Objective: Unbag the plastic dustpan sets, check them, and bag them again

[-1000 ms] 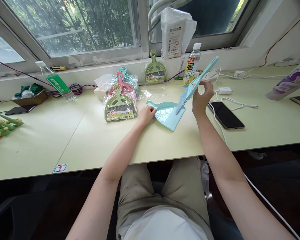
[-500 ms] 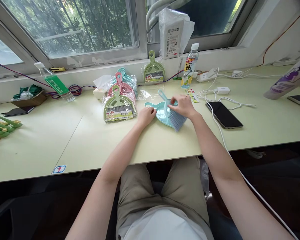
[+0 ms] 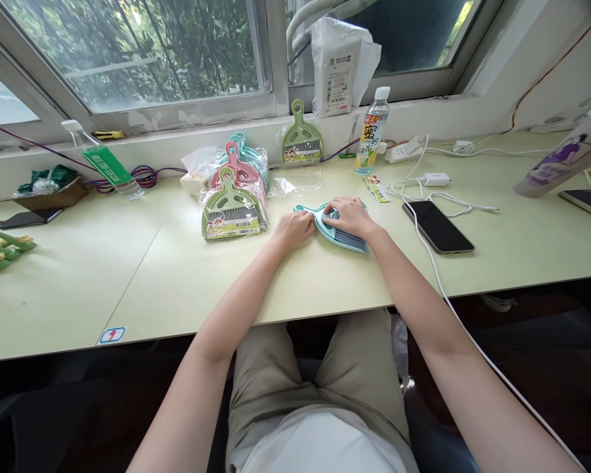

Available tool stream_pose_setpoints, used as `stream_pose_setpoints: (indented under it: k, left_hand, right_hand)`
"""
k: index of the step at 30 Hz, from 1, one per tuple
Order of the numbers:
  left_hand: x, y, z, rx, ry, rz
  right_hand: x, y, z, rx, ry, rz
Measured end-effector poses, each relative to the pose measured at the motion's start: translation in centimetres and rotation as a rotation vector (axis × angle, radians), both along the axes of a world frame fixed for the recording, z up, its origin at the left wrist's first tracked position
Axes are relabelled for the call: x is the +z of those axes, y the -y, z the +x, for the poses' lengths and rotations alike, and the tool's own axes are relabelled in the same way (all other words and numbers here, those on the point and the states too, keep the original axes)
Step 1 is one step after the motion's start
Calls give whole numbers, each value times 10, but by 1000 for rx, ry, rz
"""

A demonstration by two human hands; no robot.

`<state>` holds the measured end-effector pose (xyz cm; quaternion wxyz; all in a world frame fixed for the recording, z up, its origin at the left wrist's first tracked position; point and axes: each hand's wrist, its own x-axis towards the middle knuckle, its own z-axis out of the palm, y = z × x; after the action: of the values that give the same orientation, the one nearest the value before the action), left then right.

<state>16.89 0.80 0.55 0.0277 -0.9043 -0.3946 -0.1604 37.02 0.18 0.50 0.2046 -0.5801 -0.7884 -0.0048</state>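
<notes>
Right hand [image 3: 349,217] grasps the brush [image 3: 347,240], already laid over dustpan [image 3: 329,237]; whether left hand [image 3: 295,230] grips, I cannot tell; label [image 3: 375,188] lies apart.

Head-worn view, facing forward, angled down; desk [image 3: 177,282] near

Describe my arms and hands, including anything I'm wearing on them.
Your left hand and right hand have no gloves, and I can't make out any rings. Both arms are bare, with no sleeves or watch in view. Your top is white.
</notes>
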Motion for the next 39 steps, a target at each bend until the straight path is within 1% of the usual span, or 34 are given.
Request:
stream_pose_setpoints:
  k: [5, 8, 12, 16, 20, 28, 35, 39]
  left_hand:
    - [2, -5, -10, -23, 24, 206]
    - [0, -9, -14, -51, -13, 264]
    - [-3, -13, -16, -91, -88, 260]
    - [-3, -15, -16, -117, -104, 289]
    - [-3, -16, -16, -148, -141, 286]
    - [-2, -16, -17, -119, -211, 293]
    - [-2, -12, -13, -76, -234, 229]
    - [-2, -12, -12, -48, -268, 217]
  right_hand:
    - [-2, -2, 1, 5, -48, -25]
    - [-4, -4, 1, 21, -89, -33]
    - [-7, -7, 1, 64, -142, -31]
    - [-9, -10, 3, 101, -182, -34]
    - [-11, -12, 4, 104, -196, -50]
    - [-13, -13, 5, 82, -239, -69]
    - [-14, -13, 5, 82, -275, -81]
    - [-16, -15, 7, 86, -302, -78]
